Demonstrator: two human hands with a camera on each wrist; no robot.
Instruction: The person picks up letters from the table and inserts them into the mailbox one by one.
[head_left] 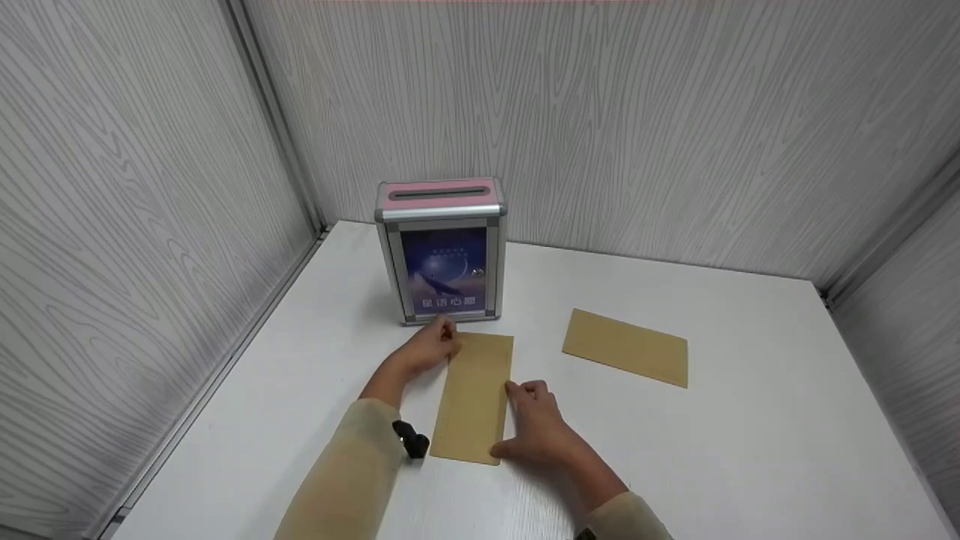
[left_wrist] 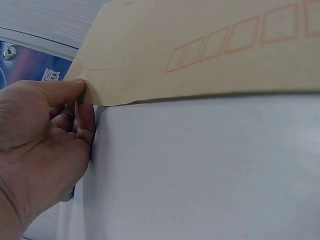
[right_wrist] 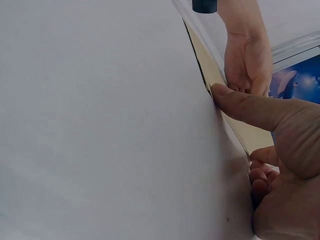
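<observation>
A tan paper envelope (head_left: 474, 397) lies lengthwise in front of me, with red postcode boxes visible in the left wrist view. At its far left corner, my left hand (head_left: 431, 345) pinches the paper, thumb on top and the other fingers curled under. My right hand (head_left: 541, 427) holds the right long edge, its thumb (right_wrist: 232, 100) at the near corner and the index fingertip farther up the edge. A silver-framed box (head_left: 442, 255) with a pink slotted top and a blue picture door stands just beyond the left hand.
A second tan envelope (head_left: 626, 347) lies flat on the white table (head_left: 750, 435) to the right. Grey wood-grain panels (head_left: 637, 135) enclose the table at the back and both sides. A small keyhole lock (head_left: 478, 273) is on the box door.
</observation>
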